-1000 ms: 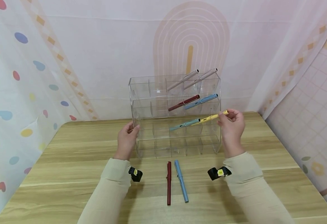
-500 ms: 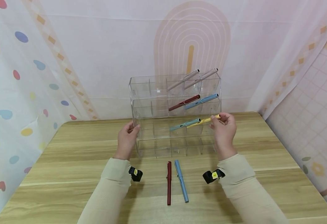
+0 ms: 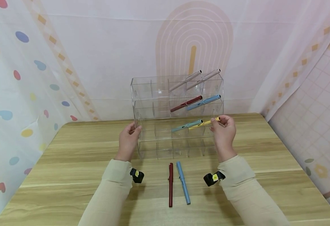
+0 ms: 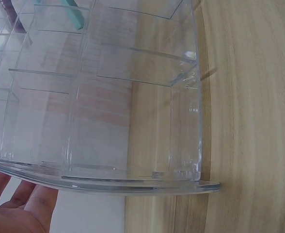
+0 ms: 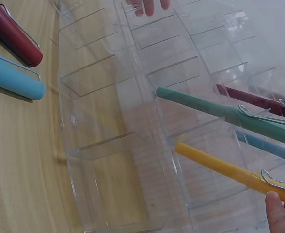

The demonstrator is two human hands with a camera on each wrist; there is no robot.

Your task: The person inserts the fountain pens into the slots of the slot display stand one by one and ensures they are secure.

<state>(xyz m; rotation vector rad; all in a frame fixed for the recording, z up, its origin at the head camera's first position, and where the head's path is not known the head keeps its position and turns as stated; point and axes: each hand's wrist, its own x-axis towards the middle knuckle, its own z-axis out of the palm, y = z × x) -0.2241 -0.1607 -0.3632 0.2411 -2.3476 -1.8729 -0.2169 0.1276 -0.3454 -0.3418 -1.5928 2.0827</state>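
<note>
A clear acrylic pen rack point(image 3: 153, 82) with stepped tiers of compartments stands on the table. My right hand point(image 3: 224, 135) pinches the capped end of a yellow pen point(image 5: 220, 168), whose other end lies in the third tier down. Right beside it rests a green pen point(image 5: 205, 108) in the same tier. With thumb and fingers, my left hand point(image 3: 128, 141) grips the rack's left side panel point(image 4: 108, 185). Higher up lie a dark red pen point(image 3: 186, 104), a light blue pen point(image 3: 204, 102) and two pale pens point(image 3: 185, 81).
On the wooden table point(image 3: 77, 175) in front of the rack lie a dark red pen point(image 3: 170, 185) and a light blue pen point(image 3: 183, 183), side by side. A patterned cloth point(image 3: 111, 47) hangs behind the rack.
My right hand has moved left and slightly down, bringing the yellow pen further into the third tier beside the green pen. The left hand has stayed on the rack's side.
</note>
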